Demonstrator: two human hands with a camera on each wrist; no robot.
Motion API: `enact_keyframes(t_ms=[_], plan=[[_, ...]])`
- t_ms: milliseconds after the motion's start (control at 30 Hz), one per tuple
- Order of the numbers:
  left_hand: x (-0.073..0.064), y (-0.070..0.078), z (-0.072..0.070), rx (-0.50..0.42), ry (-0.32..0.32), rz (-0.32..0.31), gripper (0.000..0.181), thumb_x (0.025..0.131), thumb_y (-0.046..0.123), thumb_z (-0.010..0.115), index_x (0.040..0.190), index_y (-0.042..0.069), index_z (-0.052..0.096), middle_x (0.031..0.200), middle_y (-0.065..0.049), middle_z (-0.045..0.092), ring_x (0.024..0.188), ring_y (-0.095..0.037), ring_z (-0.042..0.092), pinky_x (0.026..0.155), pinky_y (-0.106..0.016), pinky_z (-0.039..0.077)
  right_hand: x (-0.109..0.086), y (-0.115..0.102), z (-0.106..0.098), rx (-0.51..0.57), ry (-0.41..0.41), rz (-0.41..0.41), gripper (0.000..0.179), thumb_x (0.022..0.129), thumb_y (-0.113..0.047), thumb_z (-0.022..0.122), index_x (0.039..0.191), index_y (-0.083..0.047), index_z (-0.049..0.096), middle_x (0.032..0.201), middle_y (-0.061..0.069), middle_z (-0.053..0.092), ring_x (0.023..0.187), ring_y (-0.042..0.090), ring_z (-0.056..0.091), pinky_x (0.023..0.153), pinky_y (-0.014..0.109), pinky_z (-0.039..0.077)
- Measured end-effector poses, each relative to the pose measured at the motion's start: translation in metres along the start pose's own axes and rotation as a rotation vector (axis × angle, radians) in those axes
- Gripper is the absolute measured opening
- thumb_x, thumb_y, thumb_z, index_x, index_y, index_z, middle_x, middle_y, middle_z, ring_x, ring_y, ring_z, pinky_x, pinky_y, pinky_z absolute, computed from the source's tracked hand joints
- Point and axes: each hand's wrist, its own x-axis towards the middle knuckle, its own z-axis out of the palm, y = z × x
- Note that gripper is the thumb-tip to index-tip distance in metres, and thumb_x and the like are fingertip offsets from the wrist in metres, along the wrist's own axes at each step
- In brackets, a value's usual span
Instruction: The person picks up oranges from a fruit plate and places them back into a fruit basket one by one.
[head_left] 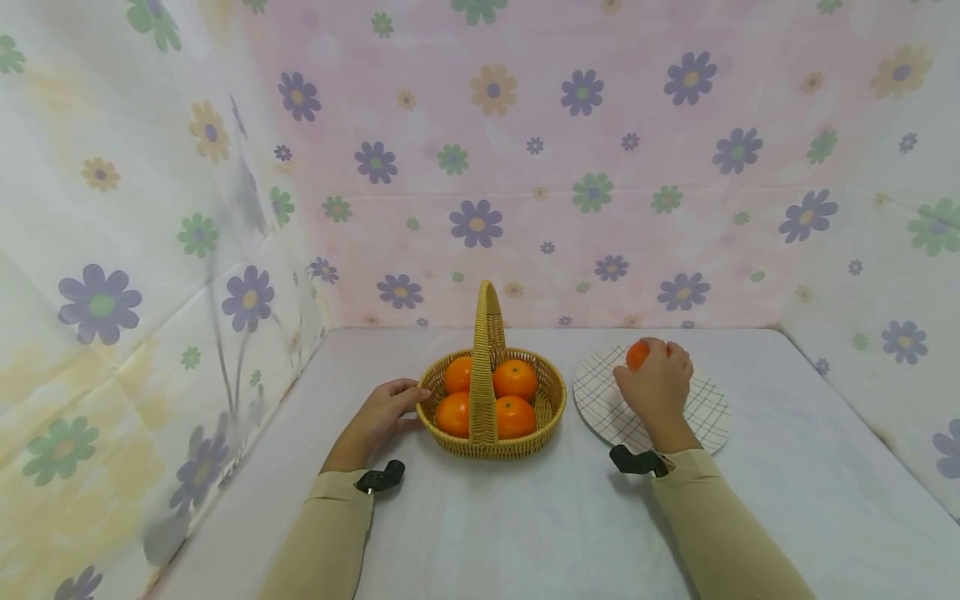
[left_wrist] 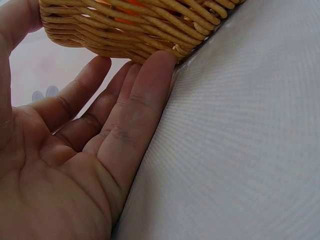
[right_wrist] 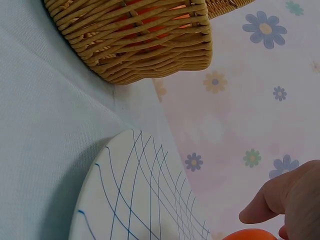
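Observation:
A woven basket (head_left: pixel 558 400) with a tall handle stands near the middle of the table, several oranges (head_left: pixel 515 380) inside it. My left hand (head_left: pixel 381 417) holds the basket's left side: the thumb lies at the rim, and the other fingers (left_wrist: pixel 135 117) rest against the lower outer wall. To the right, over a white plate with a lined grid (head_left: pixel 600 400), my right hand (head_left: pixel 658 385) grips an orange (head_left: pixel 637 356), its fingers mostly hiding the fruit. In the right wrist view only the top of that orange (right_wrist: pixel 251 235) shows, beneath a fingertip.
A white cloth (head_left: pixel 480 525) covers the table. Flower-printed fabric (head_left: pixel 540 225) hangs behind it, with more along the left and right sides. The plate lies close to the basket's right side, and the basket handle (head_left: pixel 483 367) rises well above the rim.

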Motion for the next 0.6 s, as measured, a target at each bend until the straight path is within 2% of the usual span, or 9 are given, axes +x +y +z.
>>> enact_keyframes(t_ms=[100,333,433,600], plan=[[0.0003,-0.0004,-0.0002,0.001,0.0,0.0,0.044,0.097,0.032,0.069,0.128,0.002,0.062,0.132,-0.015,0.062,0.115,-0.026,0.063,0.092,-0.039,0.063,0.0007,0.0015,0.0003,0.018,-0.022,0.033,0.067,0.09,-0.024,0.066,0.15,-0.004,0.044,0.158,0.03,0.026,0.138,0.05,0.029,0.105,0.07,0.041],[0.0015,-0.0017,-0.0009,0.005,-0.002,-0.003,0.045,0.097,0.033,0.069,0.128,0.002,0.062,0.133,-0.015,0.062,0.115,-0.026,0.064,0.093,-0.038,0.063,0.0016,0.0055,0.0011,0.039,-0.041,0.06,0.075,0.09,-0.023,0.068,0.157,-0.006,0.038,0.156,0.03,0.025,0.13,0.053,0.035,0.1,0.065,0.045],[0.0021,-0.0027,-0.0014,0.002,0.0,-0.005,0.045,0.097,0.033,0.07,0.128,0.002,0.062,0.133,-0.015,0.061,0.115,-0.026,0.064,0.092,-0.038,0.063,0.0015,0.0061,0.0014,0.041,-0.061,0.071,0.074,0.09,-0.026,0.069,0.156,-0.008,0.04,0.153,0.03,0.028,0.129,0.052,0.036,0.1,0.065,0.045],[0.0025,-0.0032,-0.0016,-0.003,-0.004,-0.003,0.046,0.097,0.034,0.07,0.128,0.002,0.062,0.134,-0.015,0.061,0.116,-0.026,0.063,0.093,-0.038,0.063,0.0019,0.0058,0.0021,0.07,-0.095,0.084,0.069,0.092,-0.026,0.07,0.153,-0.012,0.042,0.154,0.029,0.03,0.13,0.05,0.041,0.108,0.065,0.046]])
